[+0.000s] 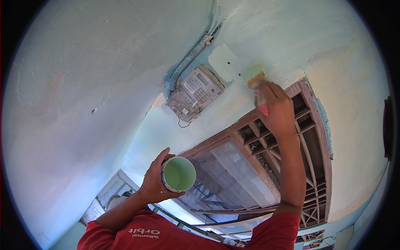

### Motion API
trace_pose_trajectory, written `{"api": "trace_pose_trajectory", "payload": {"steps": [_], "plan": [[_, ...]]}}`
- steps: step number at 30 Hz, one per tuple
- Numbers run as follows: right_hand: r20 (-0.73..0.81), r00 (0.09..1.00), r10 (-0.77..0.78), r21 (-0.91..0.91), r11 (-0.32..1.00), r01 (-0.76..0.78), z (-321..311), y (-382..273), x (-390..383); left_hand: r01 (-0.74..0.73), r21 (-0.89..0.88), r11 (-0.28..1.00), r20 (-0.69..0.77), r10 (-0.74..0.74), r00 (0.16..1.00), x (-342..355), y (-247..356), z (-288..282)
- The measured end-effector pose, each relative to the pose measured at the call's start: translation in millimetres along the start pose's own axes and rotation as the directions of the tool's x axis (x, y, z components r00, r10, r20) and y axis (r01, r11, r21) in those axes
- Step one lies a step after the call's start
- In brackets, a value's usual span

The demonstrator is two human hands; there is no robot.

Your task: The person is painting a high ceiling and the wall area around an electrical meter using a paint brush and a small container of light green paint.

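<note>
My left hand (157,180) is wrapped round a tub of pale green paint (179,174), held with its mouth facing the camera. Raised up to the wall (287,50), my right hand (276,104) grips a paintbrush (256,79) by its handle, which shows a red part below the fingers. The brush's yellowish bristles touch the wall, where a light green patch of paint (253,69) shows at their tips. Just left of the brush, a grey electricity meter (196,92) is fixed to the wall.
A corrugated conduit (189,58) runs up from the meter, and a loose wire (183,124) hangs under it. Below my right hand is a brown wooden window frame (318,137) with slatted openings and glass panes (233,175). Another wall (83,83) stands close on the left.
</note>
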State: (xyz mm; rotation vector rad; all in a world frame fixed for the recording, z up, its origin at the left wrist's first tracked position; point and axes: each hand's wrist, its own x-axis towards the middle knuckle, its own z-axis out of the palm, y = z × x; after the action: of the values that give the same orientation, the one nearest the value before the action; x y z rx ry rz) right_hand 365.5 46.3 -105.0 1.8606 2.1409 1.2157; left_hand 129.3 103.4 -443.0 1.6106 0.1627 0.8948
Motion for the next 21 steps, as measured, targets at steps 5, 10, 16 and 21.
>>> {"api": "trace_pose_trajectory", "payload": {"steps": [5,10,16,21], "plan": [[-0.019,0.987,0.157,0.025,0.987,-0.156,-30.8,-9.7,-14.7,0.027,-0.016,1.0,-0.029,-0.027,0.999,-2.5,1.9,-9.5],[-0.164,0.986,0.019,0.148,0.989,0.005,-5.7,-7.4,22.7,0.005,0.047,0.999,0.012,-0.005,1.0,5.0,5.2,-8.9],[-0.048,0.99,-0.135,0.117,0.983,0.14,59.9,-3.0,62.1,-0.03,0.079,0.996,0.036,0.027,0.999,-0.1,4.9,-3.7],[0.129,0.982,-0.14,0.084,0.988,0.129,42.2,-1.2,30.4,0.027,-0.005,1.0,-0.039,-0.027,0.999,-7.1,-0.1,-10.3]]}}
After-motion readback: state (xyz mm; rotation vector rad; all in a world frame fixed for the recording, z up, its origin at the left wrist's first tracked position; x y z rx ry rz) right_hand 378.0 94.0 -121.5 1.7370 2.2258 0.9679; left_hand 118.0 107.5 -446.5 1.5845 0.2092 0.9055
